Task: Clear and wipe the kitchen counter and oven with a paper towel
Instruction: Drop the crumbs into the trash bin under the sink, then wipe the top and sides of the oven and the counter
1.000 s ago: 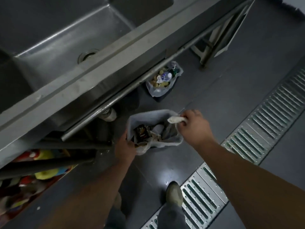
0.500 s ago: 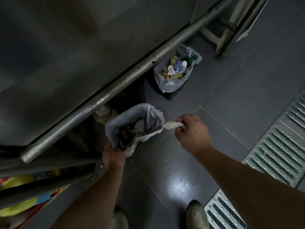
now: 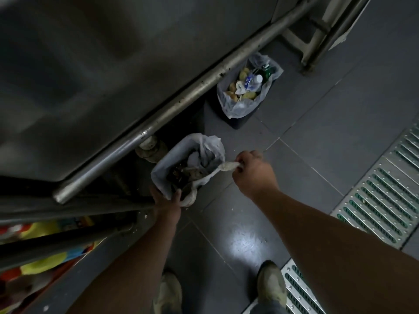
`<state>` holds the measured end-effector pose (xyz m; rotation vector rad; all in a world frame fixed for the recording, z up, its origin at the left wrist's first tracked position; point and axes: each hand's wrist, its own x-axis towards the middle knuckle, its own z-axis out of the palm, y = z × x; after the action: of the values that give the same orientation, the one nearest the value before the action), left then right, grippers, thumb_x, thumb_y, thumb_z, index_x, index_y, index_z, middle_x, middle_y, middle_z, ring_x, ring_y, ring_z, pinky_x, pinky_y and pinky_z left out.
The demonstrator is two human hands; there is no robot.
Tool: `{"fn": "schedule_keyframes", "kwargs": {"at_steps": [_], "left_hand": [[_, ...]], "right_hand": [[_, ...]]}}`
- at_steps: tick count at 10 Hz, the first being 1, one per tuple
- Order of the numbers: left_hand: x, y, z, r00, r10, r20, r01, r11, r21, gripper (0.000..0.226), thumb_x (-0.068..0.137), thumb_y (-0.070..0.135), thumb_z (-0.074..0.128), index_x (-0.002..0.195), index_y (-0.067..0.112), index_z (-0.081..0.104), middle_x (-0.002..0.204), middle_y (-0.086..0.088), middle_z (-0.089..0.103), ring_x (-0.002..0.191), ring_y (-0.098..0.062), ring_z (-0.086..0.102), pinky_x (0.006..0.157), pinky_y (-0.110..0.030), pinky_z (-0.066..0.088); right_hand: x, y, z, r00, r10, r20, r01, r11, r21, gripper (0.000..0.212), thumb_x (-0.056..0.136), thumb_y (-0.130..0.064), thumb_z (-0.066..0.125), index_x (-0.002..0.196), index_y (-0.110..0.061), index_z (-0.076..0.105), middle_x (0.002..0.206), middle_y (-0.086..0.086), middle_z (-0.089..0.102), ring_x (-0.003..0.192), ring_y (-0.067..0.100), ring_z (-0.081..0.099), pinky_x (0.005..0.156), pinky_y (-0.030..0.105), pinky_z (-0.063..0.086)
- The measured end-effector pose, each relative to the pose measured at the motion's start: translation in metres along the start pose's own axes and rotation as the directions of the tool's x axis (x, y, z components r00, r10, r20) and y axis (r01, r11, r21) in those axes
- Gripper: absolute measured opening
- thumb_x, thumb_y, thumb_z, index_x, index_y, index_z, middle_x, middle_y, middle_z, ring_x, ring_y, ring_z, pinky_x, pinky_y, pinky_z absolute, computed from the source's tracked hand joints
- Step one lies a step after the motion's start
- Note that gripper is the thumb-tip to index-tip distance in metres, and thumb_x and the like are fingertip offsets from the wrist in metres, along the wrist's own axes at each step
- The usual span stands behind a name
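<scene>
Rubbish comes first: my left hand (image 3: 166,200) grips the near rim of the small bin lined with a pale plastic bag (image 3: 188,165) to steady it under the steel desk (image 3: 113,64). My right hand (image 3: 252,172) pinches the twisted bag corner (image 3: 226,167), pulling it right, probably to tie it. No paper towel is clearly visible; a second lined bin of scraps (image 3: 246,87) stands farther off.

A lined bin (image 3: 181,164) sits on the floor (image 3: 306,137) at centre, just under the counter's rail (image 3: 172,105). The left hand (image 3: 166,200) holds its near rim; the right hand (image 3: 252,173), just right of it, grips the liner's twisted edge (image 3: 226,166). A second bin (image 3: 247,91) stands farther right. A drain grate (image 3: 381,200) runs along the right, two shoes (image 3: 271,284) near.
</scene>
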<state>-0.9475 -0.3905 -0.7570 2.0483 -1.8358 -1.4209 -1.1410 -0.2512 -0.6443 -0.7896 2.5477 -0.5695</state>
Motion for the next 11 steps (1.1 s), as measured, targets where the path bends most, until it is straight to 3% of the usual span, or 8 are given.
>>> {"fn": "schedule_keyframes", "kwargs": {"at_steps": [1,2,3,6,8,9,10,11], "left_hand": [[-0.043,0.011,-0.021,0.996,0.056,-0.068,-0.040,0.974,0.223,0.071,0.095,0.022,0.059,0.155,0.016,0.021,0.148,-0.024,0.040,0.131,-0.042,0.044,0.106,-0.046,0.037],[-0.083,0.020,-0.042,0.965,0.261,0.015,-0.246,0.887,0.391,0.060,0.093,0.012,0.060,0.148,0.008,0.038,0.145,-0.024,0.044,0.128,-0.041,0.044,0.104,-0.040,0.031],[-0.120,0.038,-0.068,0.932,0.349,0.102,-0.356,0.821,0.446,0.054,0.090,0.013,0.060,0.142,0.009,0.047,0.140,-0.021,0.049,0.128,-0.037,0.046,0.099,-0.033,0.027],[-0.221,0.120,-0.179,0.883,0.389,0.261,-0.462,0.819,0.341,0.046,0.086,0.014,0.064,0.130,0.008,0.053,0.130,-0.017,0.054,0.121,-0.036,0.051,0.100,-0.044,0.043],[-0.302,0.130,-0.267,0.865,0.372,0.336,-0.485,0.788,0.379,0.024,0.091,0.025,0.061,0.113,0.017,0.060,0.113,-0.007,0.063,0.108,-0.027,0.060,0.090,-0.031,0.043],[-0.327,0.126,-0.311,0.874,0.300,0.383,-0.452,0.792,0.410,0.029,0.092,0.031,0.058,0.120,0.024,0.058,0.124,-0.001,0.058,0.120,-0.021,0.055,0.097,-0.025,0.035],[-0.342,0.123,-0.354,0.849,0.258,0.461,-0.470,0.767,0.437,0.040,0.090,0.032,0.060,0.129,0.022,0.055,0.132,-0.001,0.054,0.126,-0.019,0.051,0.100,-0.023,0.033],[-0.342,0.132,-0.401,0.837,0.261,0.481,-0.490,0.749,0.447,0.030,0.089,0.033,0.061,0.116,0.020,0.061,0.123,-0.003,0.062,0.118,-0.022,0.057,0.091,-0.025,0.039]], "right_hand": [[-0.016,-0.008,-0.021,0.999,-0.006,0.048,0.009,0.998,-0.061,0.015,0.091,-0.019,0.054,0.102,-0.012,0.061,0.100,0.006,0.053,0.080,0.025,0.058,0.070,0.037,0.053],[-0.036,-0.020,-0.047,0.996,-0.011,0.089,0.021,0.994,-0.111,0.014,0.092,-0.020,0.052,0.101,-0.012,0.059,0.100,0.007,0.052,0.081,0.028,0.057,0.068,0.034,0.047],[-0.060,-0.043,-0.073,0.987,0.001,0.158,0.021,0.991,-0.135,0.016,0.091,-0.018,0.052,0.104,-0.013,0.060,0.105,0.008,0.052,0.088,0.031,0.058,0.069,0.033,0.045],[-0.145,-0.137,-0.186,0.962,0.026,0.272,0.027,0.982,-0.189,0.027,0.087,-0.015,0.052,0.113,-0.017,0.058,0.112,0.008,0.053,0.099,0.032,0.059,0.072,0.031,0.039],[-0.180,-0.197,-0.268,0.966,0.061,0.250,-0.008,0.978,-0.208,0.016,0.092,-0.016,0.051,0.106,-0.016,0.059,0.114,0.012,0.052,0.088,0.031,0.054,0.073,0.029,0.037],[-0.189,-0.237,-0.297,0.972,0.021,0.236,0.030,0.977,-0.211,0.004,0.094,-0.018,0.050,0.095,-0.016,0.053,0.112,0.012,0.052,0.084,0.028,0.050,0.072,0.030,0.037],[-0.195,-0.286,-0.315,0.967,0.000,0.255,0.065,0.968,-0.244,0.007,0.096,-0.018,0.049,0.099,-0.014,0.054,0.114,0.013,0.053,0.083,0.025,0.047,0.072,0.030,0.039],[-0.196,-0.343,-0.319,0.957,-0.065,0.282,0.131,0.965,-0.225,0.004,0.091,-0.016,0.051,0.093,-0.014,0.054,0.109,0.016,0.059,0.085,0.031,0.054,0.069,0.031,0.039]]}}
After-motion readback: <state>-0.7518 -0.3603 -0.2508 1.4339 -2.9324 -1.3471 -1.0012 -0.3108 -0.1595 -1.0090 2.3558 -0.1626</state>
